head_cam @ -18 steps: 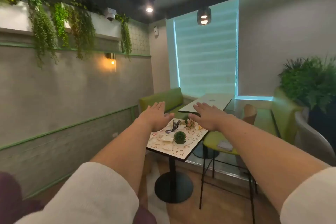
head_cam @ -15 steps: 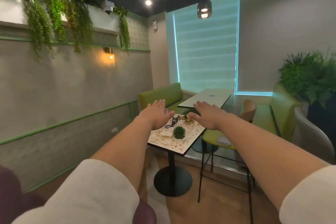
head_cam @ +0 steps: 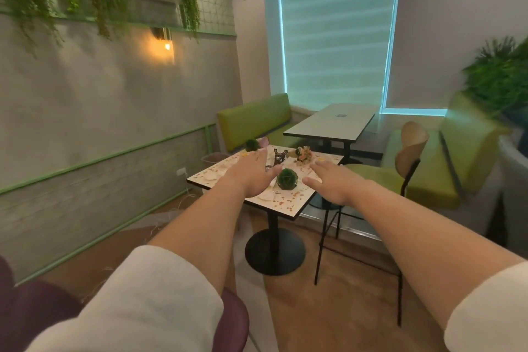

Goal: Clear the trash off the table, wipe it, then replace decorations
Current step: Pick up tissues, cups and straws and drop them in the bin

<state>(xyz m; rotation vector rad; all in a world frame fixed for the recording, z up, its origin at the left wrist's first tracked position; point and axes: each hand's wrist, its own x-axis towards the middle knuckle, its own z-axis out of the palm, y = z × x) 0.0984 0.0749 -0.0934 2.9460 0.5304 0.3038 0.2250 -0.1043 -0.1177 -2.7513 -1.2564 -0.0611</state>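
Two bare hands reach out over one small square desk [head_cam: 288,206], both with fingers straight and spread, holding nothing. The left hand [head_cam: 253,176] is palm down over the desk's left half; to its left a few pale scraps of crumpled paper [head_cam: 211,176] lie on the speckled top, and one more scrap [head_cam: 267,195] lies just below its thumb side. Beyond its fingertips, at the far left corner, sits one small green moss ball [head_cam: 252,144]. Between the two hands stand one dark figurine [head_cam: 279,156] and, nearer, one green ball in a wire frame [head_cam: 287,178]. Beyond the right hand [head_cam: 333,181], near the far edge, is one small flower cluster [head_cam: 303,154]. Right of that hand stands one chair [head_cam: 411,148] with a wooden back.
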